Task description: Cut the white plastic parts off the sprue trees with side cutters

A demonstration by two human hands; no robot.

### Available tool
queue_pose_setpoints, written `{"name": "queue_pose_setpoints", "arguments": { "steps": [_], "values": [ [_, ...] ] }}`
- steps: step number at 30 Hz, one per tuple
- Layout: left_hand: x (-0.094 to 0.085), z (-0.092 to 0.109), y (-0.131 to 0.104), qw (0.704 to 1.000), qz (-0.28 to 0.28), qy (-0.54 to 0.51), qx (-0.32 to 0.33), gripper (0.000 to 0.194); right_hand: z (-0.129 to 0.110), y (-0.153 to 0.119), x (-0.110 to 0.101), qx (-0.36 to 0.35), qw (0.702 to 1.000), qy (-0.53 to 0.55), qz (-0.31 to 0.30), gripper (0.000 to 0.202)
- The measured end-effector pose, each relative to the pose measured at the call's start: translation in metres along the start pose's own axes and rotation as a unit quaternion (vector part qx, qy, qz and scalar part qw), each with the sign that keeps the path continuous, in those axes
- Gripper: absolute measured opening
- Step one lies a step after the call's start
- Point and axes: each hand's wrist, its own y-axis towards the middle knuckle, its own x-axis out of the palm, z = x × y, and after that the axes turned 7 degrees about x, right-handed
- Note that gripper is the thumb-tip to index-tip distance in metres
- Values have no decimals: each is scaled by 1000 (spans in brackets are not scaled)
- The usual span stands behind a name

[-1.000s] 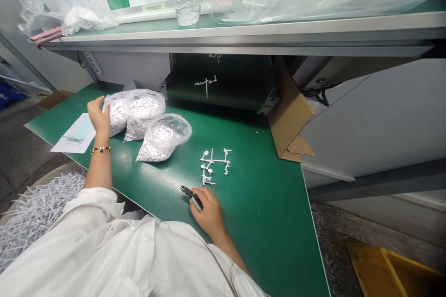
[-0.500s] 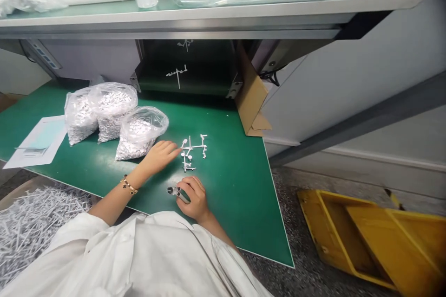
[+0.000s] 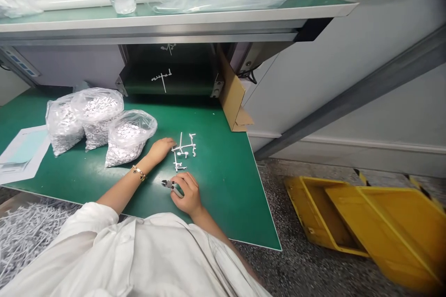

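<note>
- My left hand [image 3: 162, 150] is stretched over the counter [image 3: 230, 185], fingertips at the left end of the white sprue [image 3: 184, 146]; whether they pinch it or only touch it, I cannot tell.
- My right hand [image 3: 188, 192] is wrapped around the cutters [image 3: 169, 184], their tips pointing left, just on my side of the sprue and apart from it.
- The sprue lies flat on the counter, in front of my right hand and well inside the right edge; a broad stretch of green surface runs from it to that edge.
- The near edge passes close to my shirt [image 3: 160, 250], so my elbows have little depth behind them; it meets the right edge in a corner beyond my right forearm.
- To the left, three bags [image 3: 128, 137] of small white pieces bound my reach, the nearest one close beside my left hand.
- Past them, paper [image 3: 28, 148] lies by the near edge.
- Ahead, the dark belt [image 3: 170, 88] and the cardboard [image 3: 232, 97] close off the back, with the shelf [image 3: 174, 23] overhead.
- Off the right edge, yellow crates [image 3: 331, 218] stand on the floor; white scraps [image 3: 31, 232] sit below the near edge at left.
</note>
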Motion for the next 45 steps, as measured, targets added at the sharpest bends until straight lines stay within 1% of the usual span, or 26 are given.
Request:
{"name": "queue_pose_setpoints", "arguments": {
  "steps": [3, 5, 8, 10, 12, 15, 16, 18, 21, 23, 27, 31, 37, 45],
  "values": [
    [0, 0, -13, 999, 31, -14, -27, 25, 0, 0, 1, 22, 1000, -6, -12, 25],
    [1, -1, -23, 997, 52, -33, -49, 23, 1, 0, 2, 25, 999, -6, -19, 25],
    [3, -3, -39, 989, 85, -83, -85, 19, 1, 0, 3, 21, 999, -4, -27, 26],
    [4, -1, -49, 980, 118, -124, -105, 17, 1, 0, 4, 25, 999, -5, -27, 26],
    [3, 5, -59, 964, 168, -164, -122, 19, 1, 1, 5, 42, 999, -18, -12, 26],
    [-5, 20, -73, 934, 244, -219, -139, 21, 4, 1, 8, 85, 993, -71, 35, 27],
    [-9, 25, -78, 925, 262, -234, -142, 21, 5, 0, 10, 99, 990, -90, 48, 28],
    [-18, 36, -87, 914, 278, -256, -145, 21, 7, -1, 11, 117, 985, -116, 54, 29],
    [-29, 49, -98, 911, 278, -274, -136, 20, 8, -1, 12, 123, 984, -123, 29, 30],
    [-31, 55, -103, 913, 271, -281, -118, 20, 7, -1, 12, 116, 986, -116, 8, 30],
    [-31, 59, -108, 918, 240, -305, -78, 23, 5, -1, 11, 101, 990, -101, -23, 29],
    [-32, 58, -108, 921, 216, -319, -58, 24, 5, -2, 10, 87, 992, -84, -26, 28],
    [-37, 57, -111, 926, 189, -320, -64, 26, 6, -2, 10, 81, 993, -80, -37, 28],
    [-38, 56, -113, 924, 165, -333, -87, 30, 5, -2, 10, 79, 992, -82, -48, 28]
  ]
}}
